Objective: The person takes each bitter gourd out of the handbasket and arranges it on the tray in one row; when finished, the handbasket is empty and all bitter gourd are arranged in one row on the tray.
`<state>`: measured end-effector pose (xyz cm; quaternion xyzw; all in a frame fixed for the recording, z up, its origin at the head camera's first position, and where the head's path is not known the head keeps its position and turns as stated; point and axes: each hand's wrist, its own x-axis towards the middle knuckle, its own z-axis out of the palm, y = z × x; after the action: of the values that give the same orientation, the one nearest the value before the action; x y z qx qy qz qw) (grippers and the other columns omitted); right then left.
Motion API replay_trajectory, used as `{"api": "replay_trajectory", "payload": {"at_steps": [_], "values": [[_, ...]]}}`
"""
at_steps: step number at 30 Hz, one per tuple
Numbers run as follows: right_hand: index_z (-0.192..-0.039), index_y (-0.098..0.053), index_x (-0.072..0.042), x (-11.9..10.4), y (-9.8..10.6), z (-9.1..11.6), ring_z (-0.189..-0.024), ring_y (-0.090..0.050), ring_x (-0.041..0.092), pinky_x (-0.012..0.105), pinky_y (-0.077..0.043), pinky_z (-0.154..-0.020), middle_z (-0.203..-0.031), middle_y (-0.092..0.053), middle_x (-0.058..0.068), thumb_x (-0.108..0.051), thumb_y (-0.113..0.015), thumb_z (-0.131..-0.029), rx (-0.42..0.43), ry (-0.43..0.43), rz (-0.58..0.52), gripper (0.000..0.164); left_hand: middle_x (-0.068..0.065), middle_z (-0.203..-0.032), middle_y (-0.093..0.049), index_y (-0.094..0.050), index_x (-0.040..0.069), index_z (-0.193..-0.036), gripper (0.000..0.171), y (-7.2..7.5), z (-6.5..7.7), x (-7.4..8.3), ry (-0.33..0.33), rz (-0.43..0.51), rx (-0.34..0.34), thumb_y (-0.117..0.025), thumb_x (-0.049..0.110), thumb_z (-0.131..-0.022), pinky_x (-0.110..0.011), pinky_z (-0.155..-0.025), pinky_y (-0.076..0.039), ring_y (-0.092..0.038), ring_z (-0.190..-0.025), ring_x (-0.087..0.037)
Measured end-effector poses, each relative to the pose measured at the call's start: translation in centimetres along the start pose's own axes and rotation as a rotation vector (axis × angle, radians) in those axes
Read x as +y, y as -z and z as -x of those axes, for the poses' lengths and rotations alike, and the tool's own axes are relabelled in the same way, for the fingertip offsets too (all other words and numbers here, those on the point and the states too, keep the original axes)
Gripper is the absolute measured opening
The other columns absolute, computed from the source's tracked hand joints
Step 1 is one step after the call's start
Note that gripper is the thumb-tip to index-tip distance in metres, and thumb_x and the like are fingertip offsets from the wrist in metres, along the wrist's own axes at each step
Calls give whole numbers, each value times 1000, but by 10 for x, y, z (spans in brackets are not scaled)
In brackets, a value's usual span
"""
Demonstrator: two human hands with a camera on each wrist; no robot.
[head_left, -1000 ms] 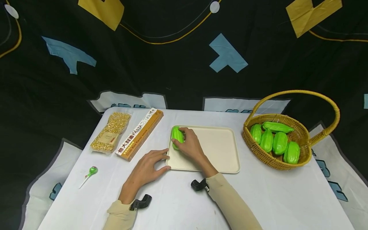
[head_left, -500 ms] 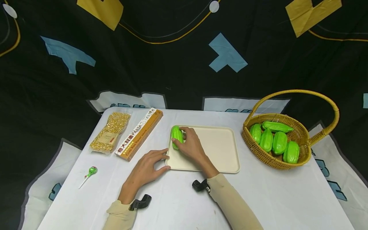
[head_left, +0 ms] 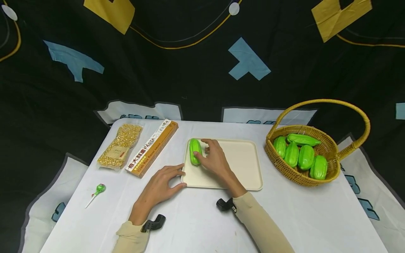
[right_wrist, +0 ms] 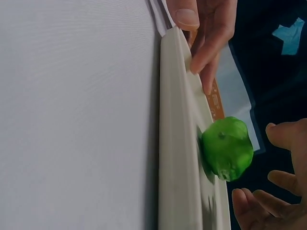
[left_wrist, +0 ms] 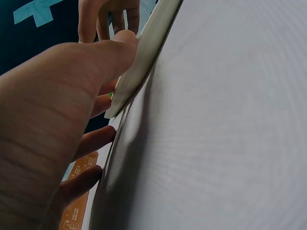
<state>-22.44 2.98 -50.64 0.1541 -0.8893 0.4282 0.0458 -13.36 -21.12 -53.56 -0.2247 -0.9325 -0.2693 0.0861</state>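
Green vegetable: the ridged, glossy green vegetable lies inside the cream tray, lengthwise along its left side, towards the far left corner.
Right hand: the right hand is over the tray just beside the vegetable; the right wrist view shows its fingers spread wide, holding nothing, with a gap between them and the vegetable.
Left hand: the left hand rests at the tray's near left corner, thumb on the corner and fingers loosely extended along the left edge, gripping nothing.
Tray: flat on the white-covered bench, around the middle between its left and right edges.
Pasta box: the orange-and-white pasta box lies slanted left of the tray, one end by the far edge.
Kernel bag: the clear bag of yellow kernels lies near the far left corner.
Lollipop: the green-wrapped lollipop lies near the left edge.
Basket: the wicker basket, holding five similar vegetables, stands near the far right corner.
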Motion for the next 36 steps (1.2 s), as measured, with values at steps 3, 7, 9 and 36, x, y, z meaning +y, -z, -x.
{"api": "replay_trajectory", "payload": {"at_steps": [3,7,9,36], "values": [[-148,-61,-8,2,5,4,-113,-70,31,47,-61,-91,-142,-62,19,-33,-80,-97,12,10,-2,60,-1,-152,-64,-79,18,-123,41,0,1,0,1,2,1,-89,40,-91,-50,-113,-53,-65,-133,-27],[-148,-61,-9,5,13,9,-112,-71,31,47,-62,-90,-140,-63,18,-31,-81,-97,28,21,-4,59,-1,-153,-64,-79,18,-124,41,0,1,1,3,3,-2,-88,40,-91,-50,-114,-52,-64,-134,-27],[-148,-60,-9,6,18,11,-112,-71,31,47,-62,-90,-140,-63,17,-31,-81,-97,30,22,0,59,-1,-153,-64,-79,18,-124,41,0,1,1,2,4,-2,-88,40,-91,-49,-114,-52,-64,-134,-27],[-147,-60,-6,19,107,33,-114,-70,35,51,-64,-93,-138,-67,16,-23,-80,-98,134,76,18,55,0,-153,-64,-79,18,-124,40,1,1,1,2,30,11,-88,40,-91,-50,-114,-52,-64,-134,-27]]}}
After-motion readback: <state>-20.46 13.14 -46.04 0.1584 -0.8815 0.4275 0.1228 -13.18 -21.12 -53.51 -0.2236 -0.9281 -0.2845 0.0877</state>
